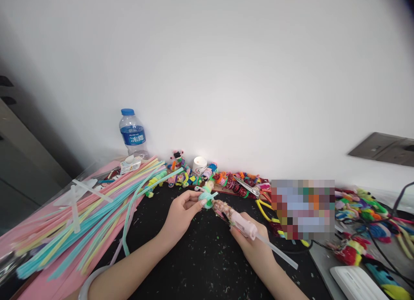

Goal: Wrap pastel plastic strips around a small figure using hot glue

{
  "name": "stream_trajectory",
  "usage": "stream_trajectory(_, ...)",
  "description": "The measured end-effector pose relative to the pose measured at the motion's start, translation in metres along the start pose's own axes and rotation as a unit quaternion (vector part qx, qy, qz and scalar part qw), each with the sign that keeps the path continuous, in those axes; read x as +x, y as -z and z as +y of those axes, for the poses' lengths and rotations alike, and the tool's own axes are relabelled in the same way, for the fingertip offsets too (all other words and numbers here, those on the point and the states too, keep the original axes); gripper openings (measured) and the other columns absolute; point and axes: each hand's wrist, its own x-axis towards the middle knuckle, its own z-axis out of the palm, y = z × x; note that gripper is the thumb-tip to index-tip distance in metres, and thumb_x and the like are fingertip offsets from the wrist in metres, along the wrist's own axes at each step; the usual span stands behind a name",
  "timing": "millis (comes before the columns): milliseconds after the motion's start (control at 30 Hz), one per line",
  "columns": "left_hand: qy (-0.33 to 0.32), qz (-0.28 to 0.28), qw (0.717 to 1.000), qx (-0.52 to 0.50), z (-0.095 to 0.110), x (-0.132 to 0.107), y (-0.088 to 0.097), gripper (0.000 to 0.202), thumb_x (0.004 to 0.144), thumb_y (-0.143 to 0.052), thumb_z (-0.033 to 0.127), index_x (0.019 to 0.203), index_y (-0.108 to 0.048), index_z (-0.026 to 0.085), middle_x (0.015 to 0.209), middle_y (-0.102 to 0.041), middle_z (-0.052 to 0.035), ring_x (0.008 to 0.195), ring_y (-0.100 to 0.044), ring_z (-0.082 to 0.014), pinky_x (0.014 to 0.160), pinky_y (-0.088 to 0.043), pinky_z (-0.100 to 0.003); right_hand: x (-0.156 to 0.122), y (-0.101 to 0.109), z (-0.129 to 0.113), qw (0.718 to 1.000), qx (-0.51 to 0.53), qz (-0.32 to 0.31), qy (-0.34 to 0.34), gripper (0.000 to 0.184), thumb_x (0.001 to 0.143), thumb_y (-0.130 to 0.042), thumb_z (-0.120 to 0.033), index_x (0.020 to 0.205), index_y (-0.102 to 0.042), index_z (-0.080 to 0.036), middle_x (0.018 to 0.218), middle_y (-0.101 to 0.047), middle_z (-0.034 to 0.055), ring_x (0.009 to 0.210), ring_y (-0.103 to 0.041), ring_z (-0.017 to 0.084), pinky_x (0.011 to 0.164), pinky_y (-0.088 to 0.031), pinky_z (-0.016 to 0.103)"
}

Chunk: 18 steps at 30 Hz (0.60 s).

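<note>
My left hand (180,214) pinches a small pipe-cleaner figure (206,199) in mint green and pale yellow, held over the black mat (194,257). A mint pipe-cleaner end sticks out to its right. My right hand (255,245) is wrapped round a pale pink glue gun (245,225), whose front part is covered in brownish residue. From the gun's back end a translucent glue stick (281,252) juts out. The nozzle points at the figure; whether the two touch I cannot tell.
Pastel pipe cleaners (106,209) lie in a bundle on the left. Behind are a water bottle (132,134), a paper cup (199,165), scissors (248,188) and several fuzzy figures (184,178). A white device (357,282) and black cables (377,244) lie right. A wall bounds the back.
</note>
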Motion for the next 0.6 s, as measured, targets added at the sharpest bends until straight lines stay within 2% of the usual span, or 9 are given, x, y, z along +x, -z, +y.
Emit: stream_trajectory(600,-0.001,0.0,1.0,-0.005,-0.0001,-0.0006,0.0002,0.027,0.07,-0.068,0.032,0.091,-0.064,0.015,0.089,-0.07,-0.007,0.087,-0.065,-0.0223,0.077,-0.051,-0.032,-0.0018,-0.0013,-0.0001,1.0,0.013,0.0,-0.013,0.022,0.078,-0.054,-0.026,0.061,-0.04,-0.021,0.055,-0.044,-0.0046,0.049,-0.043,0.011,0.046,-0.032,0.021)
